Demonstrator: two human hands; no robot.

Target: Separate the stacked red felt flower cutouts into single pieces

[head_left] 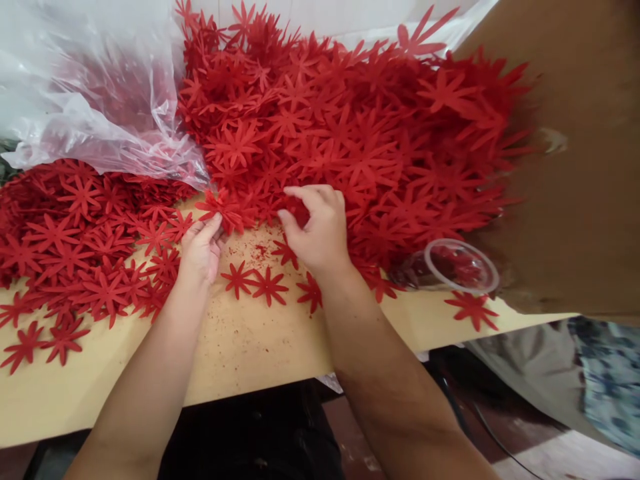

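Observation:
Between the thumb and fingers of my left hand (203, 248) is a small stack of red petal shapes (227, 210). My right hand (320, 230) is at the front edge of the large red pile (350, 127), its thumb and index finger apart, with nothing seen between them. A second, lower heap of red shapes (65, 233) spreads to the left of my left hand. Single red flower shapes (269, 287) lie flat on the table between my forearms.
A crumpled clear plastic bag (120, 133) covers the back left. On the right, a clear plastic cup (463, 267) lies on its side beside a large brown cardboard box (575, 167). The pale table (245, 353) has its front edge near my body, with red crumbs on it.

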